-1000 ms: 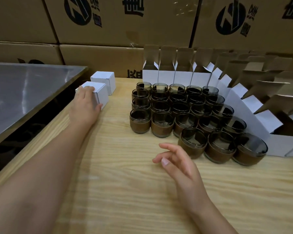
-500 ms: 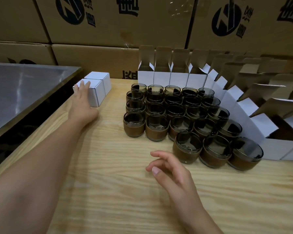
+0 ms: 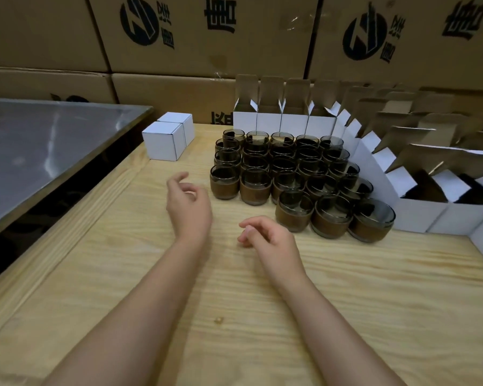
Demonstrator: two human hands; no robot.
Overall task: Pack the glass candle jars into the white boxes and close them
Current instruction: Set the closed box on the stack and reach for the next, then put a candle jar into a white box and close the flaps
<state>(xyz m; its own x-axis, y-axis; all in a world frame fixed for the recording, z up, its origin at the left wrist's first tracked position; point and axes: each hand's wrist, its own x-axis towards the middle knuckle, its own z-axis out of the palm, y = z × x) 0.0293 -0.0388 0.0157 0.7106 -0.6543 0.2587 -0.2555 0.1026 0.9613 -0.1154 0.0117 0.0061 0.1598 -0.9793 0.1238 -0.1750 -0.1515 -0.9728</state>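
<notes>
Several dark glass candle jars (image 3: 293, 176) with brown wax stand packed together on the wooden table (image 3: 234, 302). Behind and to their right runs a curved row of open white boxes (image 3: 285, 121) with flaps up. Two closed white boxes (image 3: 165, 142) sit side by side at the table's far left. My left hand (image 3: 188, 206) hovers empty just left of the nearest front jar (image 3: 225, 182), fingers loosely curled and apart. My right hand (image 3: 268, 238) rests empty on the table in front of the jars, fingers relaxed.
Large brown cartons (image 3: 207, 37) with black print form a wall behind the table. A grey metal surface (image 3: 39, 146) lies to the left, across a dark gap. More open white boxes (image 3: 444, 213) crowd the right edge.
My left hand has let go of the closed white box at the far left and drawn back toward the jars. The right hand has stayed about where it was.
</notes>
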